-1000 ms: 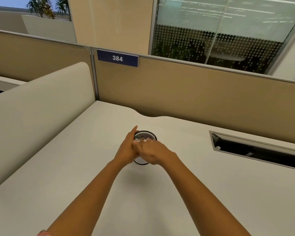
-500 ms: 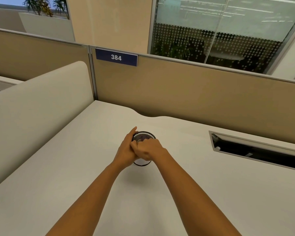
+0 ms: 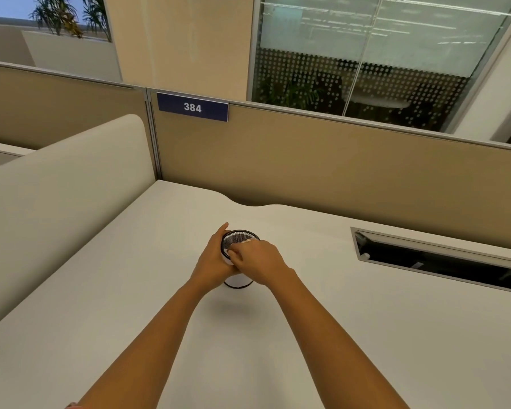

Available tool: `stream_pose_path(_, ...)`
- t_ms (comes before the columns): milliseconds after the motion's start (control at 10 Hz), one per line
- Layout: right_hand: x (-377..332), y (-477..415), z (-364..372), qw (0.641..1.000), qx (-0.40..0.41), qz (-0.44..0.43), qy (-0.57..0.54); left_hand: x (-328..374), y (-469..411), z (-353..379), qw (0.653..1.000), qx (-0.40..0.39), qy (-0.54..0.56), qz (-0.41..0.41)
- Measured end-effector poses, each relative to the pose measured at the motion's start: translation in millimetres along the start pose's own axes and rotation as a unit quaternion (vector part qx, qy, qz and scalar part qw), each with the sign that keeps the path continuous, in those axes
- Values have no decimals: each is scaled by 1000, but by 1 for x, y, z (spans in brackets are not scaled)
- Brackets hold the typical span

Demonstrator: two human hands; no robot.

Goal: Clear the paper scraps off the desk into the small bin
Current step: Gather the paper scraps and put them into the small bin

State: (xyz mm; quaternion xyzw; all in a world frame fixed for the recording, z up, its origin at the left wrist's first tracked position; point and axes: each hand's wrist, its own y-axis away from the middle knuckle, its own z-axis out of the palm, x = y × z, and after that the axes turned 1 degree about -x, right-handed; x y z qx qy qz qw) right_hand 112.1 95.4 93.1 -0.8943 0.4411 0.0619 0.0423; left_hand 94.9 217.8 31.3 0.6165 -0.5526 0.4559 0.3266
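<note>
Evidently the job was near its end: the desk (image 3: 130, 305) showed no loose scraps anywhere in view, and both hands met at the small bin (image 3: 239, 283), a round black mesh cup standing upright near the middle of the surface. The left hand (image 3: 211, 262) was wrapped around the bin's left side, fingers curled to its wall and the thumb raised by the rim, most likely to keep so light a container from sliding or tipping while it was being filled. The right hand (image 3: 260, 261) hovered over the bin's mouth with its fingers drawn narrow, pinched together and pointing down into the opening. Something white, the paper scraps (image 3: 250, 241) by the look of it, showed at the rim just beside those fingertips; whether the fingers gripped it or were pressing it down could not be told. Holding the hand directly above the mouth made sense, since small bits would otherwise drift back onto the desk. The cable slot (image 3: 437, 258) lay well apart to the right, open, and a stray scrap could fall there if released carelessly
</note>
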Motion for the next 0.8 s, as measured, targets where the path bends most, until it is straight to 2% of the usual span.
stream_pose_path(100,6,12,-2,998,46,-6,-37,2,0,1,1000,-3,-10,-2)
stream_pose_path(300,19,37,1,995,75,-15,-71,9,-1,5,998,5,-55,0)
stream_pose_path(500,35,65,5,994,96,-40,-44,20,5,14,987,31,-159,15)
stream_pose_path(600,44,83,4,992,108,-22,-59,27,15,19,974,46,-221,33)
stream_pose_path(700,52,108,-9,981,161,3,-110,30,20,24,947,62,-310,60)
stream_pose_path(800,55,148,-41,948,263,43,-171,51,24,25,929,129,-334,93)
